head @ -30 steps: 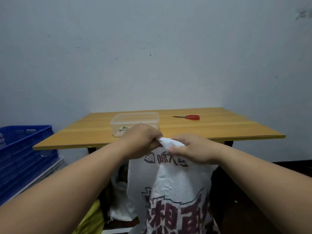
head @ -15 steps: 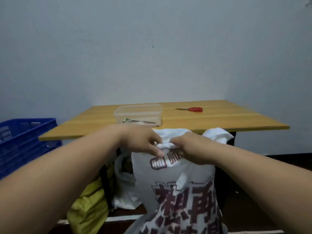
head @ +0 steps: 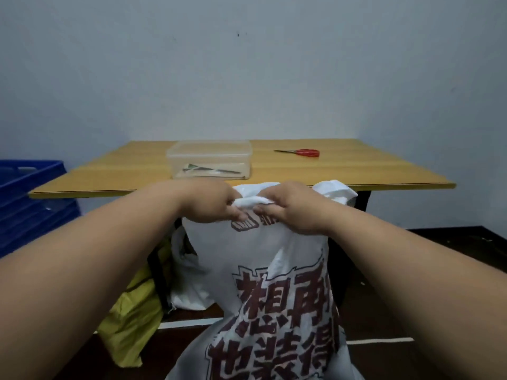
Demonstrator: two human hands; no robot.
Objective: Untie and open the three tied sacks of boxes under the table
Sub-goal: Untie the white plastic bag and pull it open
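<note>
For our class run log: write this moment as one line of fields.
step: untying first sack | left hand: gripping knot | right hand: gripping knot | printed sack: still tied | scissors: unused on table

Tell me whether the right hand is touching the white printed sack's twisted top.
Touching. The head view shows the right hand closed around the twisted top of the white printed sack, fingers wrapped under the rolled fabric, with the left hand gripping beside it.

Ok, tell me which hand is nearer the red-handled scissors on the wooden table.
Right. The right hand grips the sack top below the red-handled scissors; the left hand sits farther left.
</note>
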